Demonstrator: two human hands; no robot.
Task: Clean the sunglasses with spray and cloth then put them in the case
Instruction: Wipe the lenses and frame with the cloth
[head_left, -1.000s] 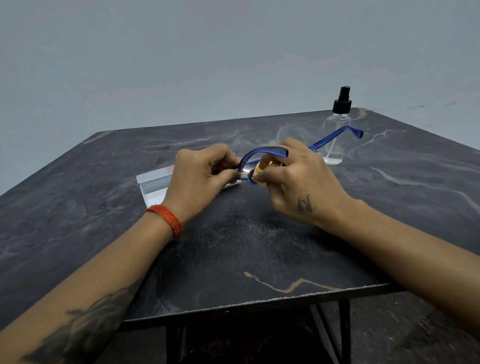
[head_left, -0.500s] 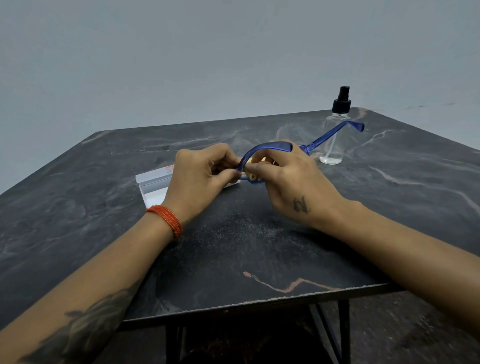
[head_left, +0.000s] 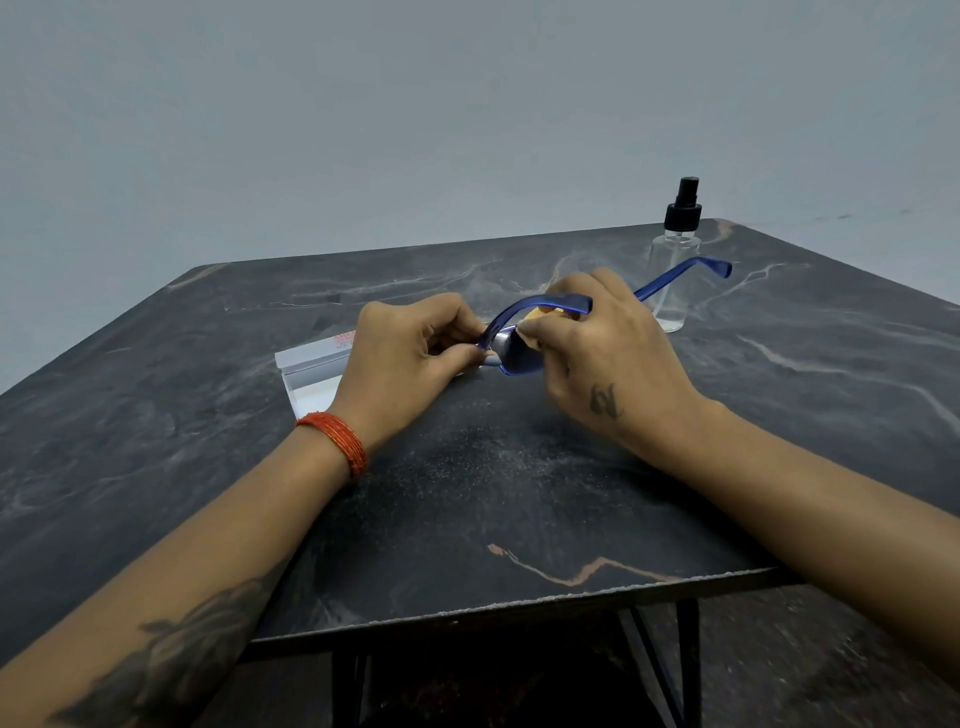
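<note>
Head view, left hand pinching sunglasses, right hand pinching yellow cloth against lens.

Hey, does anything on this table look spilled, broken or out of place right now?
Nothing looks broken or knocked over. The spray bottle stands upright. One oddity: a patch of fine pale speckles on the dark table between the forearms; I cannot tell whether it is spray or dust. Both hands hold the sunglasses.

Blue sunglasses, unfolded, above table
</note>
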